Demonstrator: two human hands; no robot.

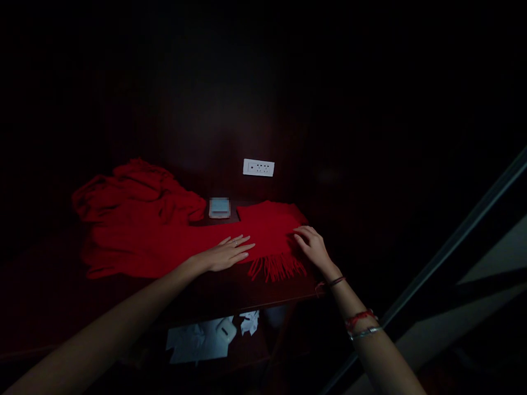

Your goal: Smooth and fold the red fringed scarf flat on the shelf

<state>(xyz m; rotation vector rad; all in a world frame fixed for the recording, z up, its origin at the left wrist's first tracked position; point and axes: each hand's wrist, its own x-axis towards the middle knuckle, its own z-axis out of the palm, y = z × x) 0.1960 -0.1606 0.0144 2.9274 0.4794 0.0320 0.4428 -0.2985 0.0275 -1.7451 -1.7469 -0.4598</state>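
Note:
A red fringed scarf [164, 241] lies on the dark wooden desk top, bunched into a heap at the left and spread flatter toward the right. Its fringe [278, 267] hangs toward the front edge at the right end. My left hand [224, 253] rests flat on the scarf's middle, fingers stretched and spread, a ring on one finger. At the scarf's right end my right hand [312, 245] touches the cloth with its fingers bent; whether cloth is pinched between thumb and fingers is too dark to make out.
Behind the scarf sits a small pale-blue packet [219, 208], partly blurred. A white power socket [258, 167] is set in the dark back panel. Below the desk edge [263, 305] lie papers [197, 343], a small white case [226, 331] and a crumpled tissue [249, 322].

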